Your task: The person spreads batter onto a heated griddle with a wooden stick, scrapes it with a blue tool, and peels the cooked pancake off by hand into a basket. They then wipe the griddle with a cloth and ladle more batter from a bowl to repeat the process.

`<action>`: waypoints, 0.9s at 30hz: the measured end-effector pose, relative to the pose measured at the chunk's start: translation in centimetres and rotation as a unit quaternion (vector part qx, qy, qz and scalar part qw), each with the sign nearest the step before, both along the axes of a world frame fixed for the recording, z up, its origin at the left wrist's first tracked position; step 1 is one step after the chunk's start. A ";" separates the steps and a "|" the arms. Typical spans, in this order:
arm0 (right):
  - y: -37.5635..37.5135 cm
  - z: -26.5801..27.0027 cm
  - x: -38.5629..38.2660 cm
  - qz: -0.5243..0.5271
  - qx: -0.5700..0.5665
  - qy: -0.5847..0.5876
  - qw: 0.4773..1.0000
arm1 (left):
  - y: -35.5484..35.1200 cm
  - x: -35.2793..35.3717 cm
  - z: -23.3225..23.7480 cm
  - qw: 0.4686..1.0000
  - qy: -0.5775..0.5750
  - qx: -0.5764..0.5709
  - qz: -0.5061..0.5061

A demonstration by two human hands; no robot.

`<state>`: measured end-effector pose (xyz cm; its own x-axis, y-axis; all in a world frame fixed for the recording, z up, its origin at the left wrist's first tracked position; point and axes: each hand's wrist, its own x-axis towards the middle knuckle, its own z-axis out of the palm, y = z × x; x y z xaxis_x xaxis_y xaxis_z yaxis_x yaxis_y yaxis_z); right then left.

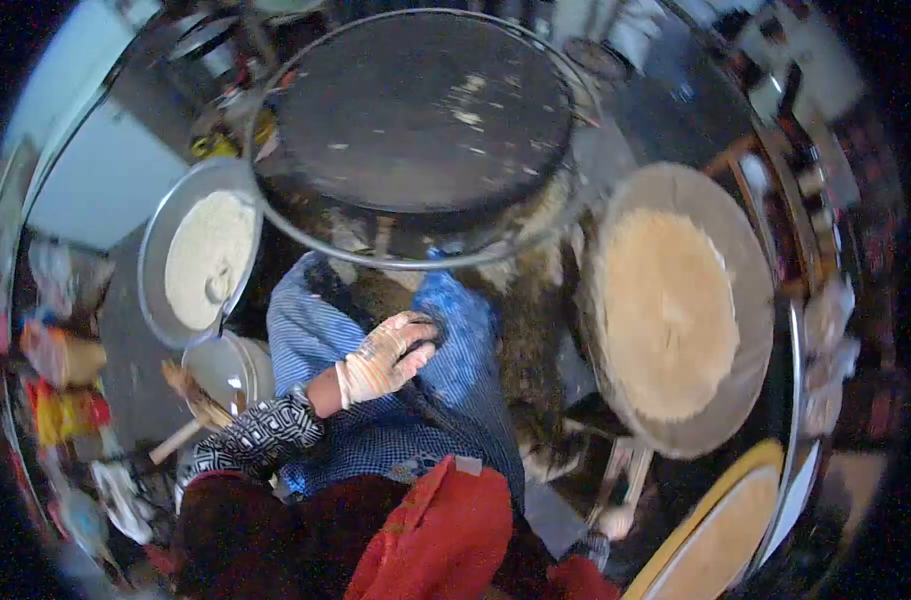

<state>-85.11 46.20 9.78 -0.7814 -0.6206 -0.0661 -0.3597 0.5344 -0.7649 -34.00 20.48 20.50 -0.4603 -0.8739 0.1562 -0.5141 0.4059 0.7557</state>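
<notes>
My left hand (388, 352), in a pale, stained glove, lies over my lap with its fingers curled. A small dark object (438, 330) shows at its fingertips; I cannot tell what it is. Under the hand is blue checked and striped cloth (376, 440) covering my legs. My right hand (614, 521) is low at the right, below a patterned cuff, small and blurred, its fingers indistinct. Pale wooden strips (631, 472) rise just above it. In front of my knees stands a large round dark griddle (416, 120) with light flakes scattered on it.
A metal basin (154, 290) of pale batter or flour stands left, above a white bucket (261, 370) with a wooden handle. At right is a wide basin (756, 300) of tan powder. A round wood-rimmed board (721, 535) leans lower right. A metal ring (416, 264) surrounds the griddle.
</notes>
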 end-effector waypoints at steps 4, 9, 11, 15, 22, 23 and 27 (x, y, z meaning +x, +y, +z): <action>4.4 -4.8 -9.8 0.006 0.048 -0.052 0.997 | -1.0 6.4 0.7 0.994 0.028 -0.039 0.096; -17.4 8.6 9.2 0.416 -0.070 0.268 0.866 | -4.2 14.5 -2.9 0.944 0.059 -0.045 0.322; -27.3 8.5 17.4 0.483 -0.255 0.091 0.833 | -6.7 16.4 -2.2 0.884 0.174 0.066 0.429; -40.4 9.2 30.2 0.621 -0.290 0.338 0.645 | -12.0 24.9 -7.1 0.863 0.105 0.019 0.494; -42.8 7.1 36.1 0.556 -0.123 0.617 0.543 | -20.2 32.9 -9.8 0.806 0.064 0.023 0.589; -42.9 8.5 34.8 0.570 -0.176 0.561 0.574 | -21.1 31.9 -10.3 0.768 -0.020 -0.028 0.640; -40.8 15.4 33.6 0.557 -0.169 0.428 0.692 | -13.8 16.1 0.8 0.932 -0.019 -0.213 0.292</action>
